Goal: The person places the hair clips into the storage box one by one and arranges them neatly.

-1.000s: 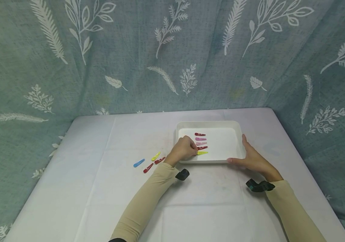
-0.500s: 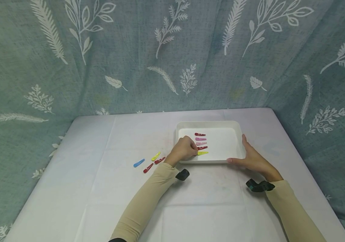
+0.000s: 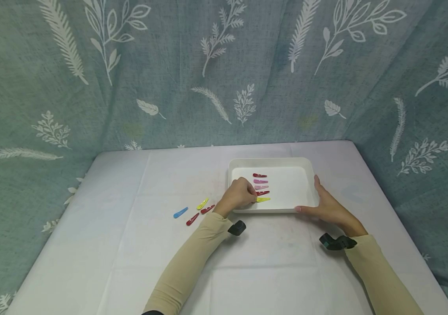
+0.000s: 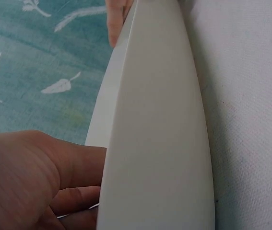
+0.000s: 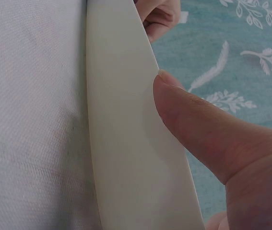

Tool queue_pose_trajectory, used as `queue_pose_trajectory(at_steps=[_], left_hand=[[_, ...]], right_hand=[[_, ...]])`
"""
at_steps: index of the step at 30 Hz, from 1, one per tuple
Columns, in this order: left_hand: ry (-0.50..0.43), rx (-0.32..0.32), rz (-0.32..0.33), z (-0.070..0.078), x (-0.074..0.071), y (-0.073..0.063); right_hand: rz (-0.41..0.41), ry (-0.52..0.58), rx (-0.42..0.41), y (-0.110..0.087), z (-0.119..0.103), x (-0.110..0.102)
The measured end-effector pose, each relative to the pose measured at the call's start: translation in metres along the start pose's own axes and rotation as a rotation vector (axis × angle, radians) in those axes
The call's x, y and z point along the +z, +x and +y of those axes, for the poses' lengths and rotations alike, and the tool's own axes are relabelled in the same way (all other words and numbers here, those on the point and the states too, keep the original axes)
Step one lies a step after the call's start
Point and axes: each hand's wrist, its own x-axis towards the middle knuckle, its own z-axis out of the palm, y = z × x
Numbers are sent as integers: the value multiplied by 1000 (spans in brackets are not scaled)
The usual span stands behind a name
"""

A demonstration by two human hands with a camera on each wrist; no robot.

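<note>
In the head view, a white rectangular tray (image 3: 286, 162) lies on the table with a column of snap hair clips inside. My left hand (image 3: 240, 192) reaches over its left part, fingertips bent down at the wide end of a yellow hair clip (image 3: 263, 199), which they pinch. Above that clip lie a dark red clip (image 3: 263, 193), two pink clips (image 3: 261, 181) and another dark red clip (image 3: 260, 175). My right hand (image 3: 331, 210) spreads around the tray's front right corner. Its straight thumb (image 5: 188, 112) presses the front wall in the right wrist view; the other fingers lie along the right side.
Left of the tray, loose on the white-covered table (image 3: 149, 271), are a blue clip (image 3: 180, 212), a yellow clip (image 3: 202, 204) and two red clips (image 3: 192, 219). A patterned blue-green cloth (image 3: 192, 96) hangs behind the table and at its sides.
</note>
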Motion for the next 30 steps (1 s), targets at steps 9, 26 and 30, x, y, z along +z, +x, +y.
queue_pose_trajectory(at_steps=[9,26,30], left_hand=[[-18,5,9,1,-2,-3],[-92,127,38,4,-33,-22],[-88,145,85,-1,-47,-31]], right_hand=[[5,-17,1,-1,-2,1],[2,-12,-4,1,2,0],[4,-13,-2,1,0,0]])
